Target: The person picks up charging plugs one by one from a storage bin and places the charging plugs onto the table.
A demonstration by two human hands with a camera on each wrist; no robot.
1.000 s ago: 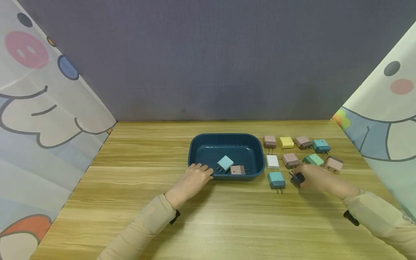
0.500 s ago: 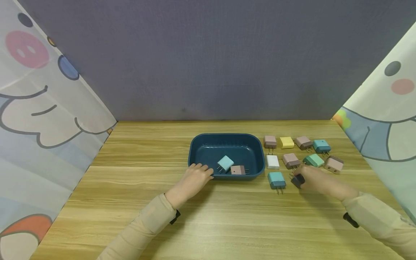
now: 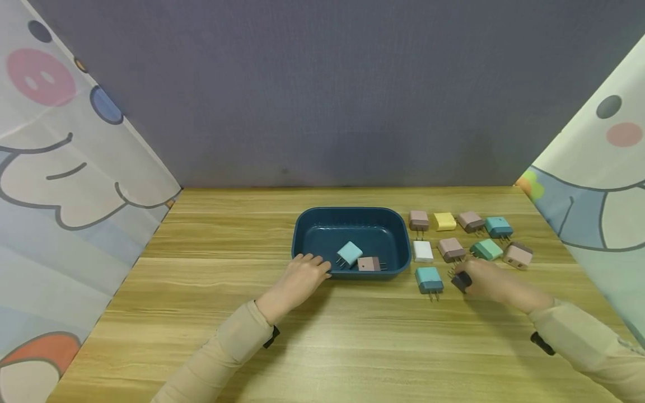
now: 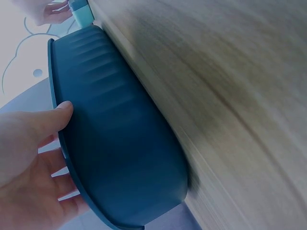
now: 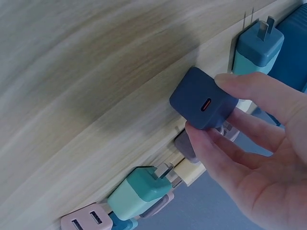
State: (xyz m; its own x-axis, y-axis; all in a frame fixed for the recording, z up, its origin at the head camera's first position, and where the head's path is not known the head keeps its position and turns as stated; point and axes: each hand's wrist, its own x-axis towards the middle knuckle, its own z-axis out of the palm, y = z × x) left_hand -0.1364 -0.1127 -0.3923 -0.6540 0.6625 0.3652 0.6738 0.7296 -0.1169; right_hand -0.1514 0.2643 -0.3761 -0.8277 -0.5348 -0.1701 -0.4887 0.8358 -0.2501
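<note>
My left hand [image 3: 297, 282] holds the near rim of a dark blue plastic tray [image 3: 322, 235] at its left corner. In the left wrist view the thumb presses the tray's outer wall [image 4: 110, 129], with the other fingers over the rim. Inside the tray lie a light-blue plug charger [image 3: 350, 253] and a pink one [image 3: 368, 264]. Right of the tray, my right hand [image 3: 486, 280] pinches a dark navy charger [image 5: 196, 98] between thumb and fingers. Its port faces the right wrist camera. A teal charger [image 3: 429, 280] lies just left of that hand, prongs toward me.
Beyond the right hand lie a white charger [image 3: 423, 251], a yellow one [image 3: 444, 221], a green one [image 3: 486, 249], a blue one [image 3: 498, 226] and several pink ones, one of them [image 3: 517, 255] at the right. A grey partition [image 3: 322, 101] stands behind the wooden table [image 3: 227, 235].
The right hand, with the navy charger, has shifted only very slightly. The left hand and the tray stay in place.
</note>
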